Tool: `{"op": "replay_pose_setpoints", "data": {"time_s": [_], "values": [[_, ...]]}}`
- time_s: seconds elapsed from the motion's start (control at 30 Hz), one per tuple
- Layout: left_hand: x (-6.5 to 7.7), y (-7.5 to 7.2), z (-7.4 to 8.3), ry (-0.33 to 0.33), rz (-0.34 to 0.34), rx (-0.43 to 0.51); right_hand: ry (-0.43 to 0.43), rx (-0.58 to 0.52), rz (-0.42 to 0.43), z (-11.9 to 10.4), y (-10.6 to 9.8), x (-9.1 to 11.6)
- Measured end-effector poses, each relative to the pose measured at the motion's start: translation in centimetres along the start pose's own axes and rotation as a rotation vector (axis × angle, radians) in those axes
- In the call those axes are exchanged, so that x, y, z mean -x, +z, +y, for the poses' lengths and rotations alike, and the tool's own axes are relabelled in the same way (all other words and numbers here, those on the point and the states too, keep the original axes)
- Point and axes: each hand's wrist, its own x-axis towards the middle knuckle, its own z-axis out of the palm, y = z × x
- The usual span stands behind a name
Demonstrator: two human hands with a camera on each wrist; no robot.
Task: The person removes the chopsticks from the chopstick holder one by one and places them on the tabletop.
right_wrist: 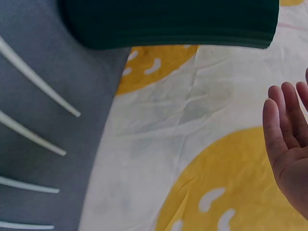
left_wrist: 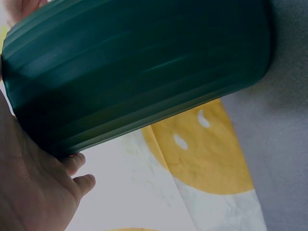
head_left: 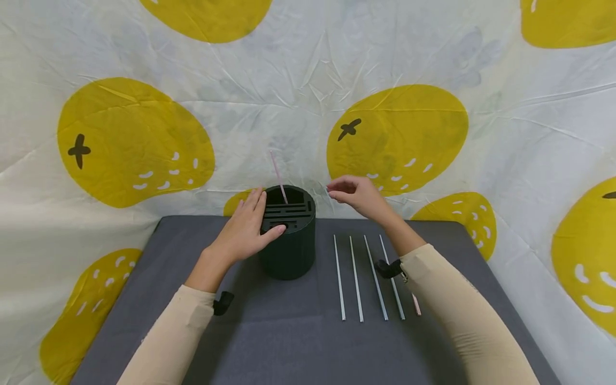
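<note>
A dark green cylindrical holder (head_left: 287, 251) with a slotted black top stands near the table's back edge. My left hand (head_left: 243, 227) rests against its upper left side, fingers extended along the rim and thumb across the front of the top. From the rear opening rises a thin pink stick (head_left: 276, 168), leaning slightly left. Right of the holder, in the air, is my right hand (head_left: 358, 198), its thumb near the bent forefinger; no held thing shows clearly. The right wrist view shows this hand's fingers (right_wrist: 284, 120) fairly straight, the thumb hidden.
Several thin silvery sticks (head_left: 339, 278) lie in a row on the grey table (head_left: 284, 331), right of the holder. A pinkish stick (head_left: 416, 306) is partly covered by the right forearm. Close behind the table hangs a white cloth (head_left: 269, 117) with yellow fruit shapes.
</note>
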Motion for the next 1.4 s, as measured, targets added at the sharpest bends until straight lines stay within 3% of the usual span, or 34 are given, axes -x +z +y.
{"op": "replay_pose_setpoints", "data": {"time_s": [0.13,0.37,0.57,0.8,1.13,1.4], "values": [[0.0,-0.1,0.0,0.001,-0.001,0.002,-0.028,0.007,-0.022,-1.3,0.9,-1.7],[0.1,-0.1,0.0,0.001,0.002,0.006,-0.063,0.113,-0.065,-3.5,2.5,-4.5],[0.1,0.1,0.2,0.009,0.007,0.014,-0.052,0.078,-0.094,-4.3,3.6,-6.2],[0.0,0.2,0.3,0.017,0.008,0.026,-0.026,0.067,-0.129,-4.7,4.6,-7.3],[0.2,0.3,0.0,0.029,0.018,0.01,0.013,0.109,-0.114,-6.0,6.5,-8.3],[0.2,0.4,0.4,0.025,0.026,0.02,0.041,0.09,-0.099,-5.8,7.1,-8.7]]}}
